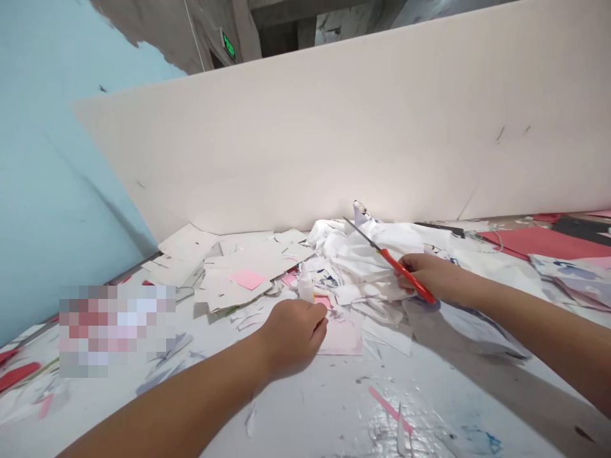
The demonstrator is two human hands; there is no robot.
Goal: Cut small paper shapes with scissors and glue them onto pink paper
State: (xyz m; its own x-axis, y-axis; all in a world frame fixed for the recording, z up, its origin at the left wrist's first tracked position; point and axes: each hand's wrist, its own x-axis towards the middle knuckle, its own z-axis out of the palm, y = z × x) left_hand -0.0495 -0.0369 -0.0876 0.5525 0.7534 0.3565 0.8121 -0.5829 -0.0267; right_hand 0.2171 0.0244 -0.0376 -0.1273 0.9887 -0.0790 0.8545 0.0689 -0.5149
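Observation:
My right hand (422,277) is closed around the orange-red handles of a pair of scissors (398,267). The metal blades look together and point up and left over crumpled white cloth or paper (341,245). Lower and to the left, my left hand (296,329) has its fingers curled in a pinch. Whatever it may hold is hidden. Just beyond its knuckles stands a small white bottle-like thing (306,284), with a scrap of pink paper (323,302) beside it. A pale pink sheet (342,337) lies by my left fingertips.
White card pieces (248,264) lie piled at the back left, a pink square (248,279) on top. Red sheets (525,242) and patterned papers (573,277) lie right. Pink strips (389,409) and scraps litter the white table (305,413). A pale panel (334,140) stands behind; a blurred patch hides the left.

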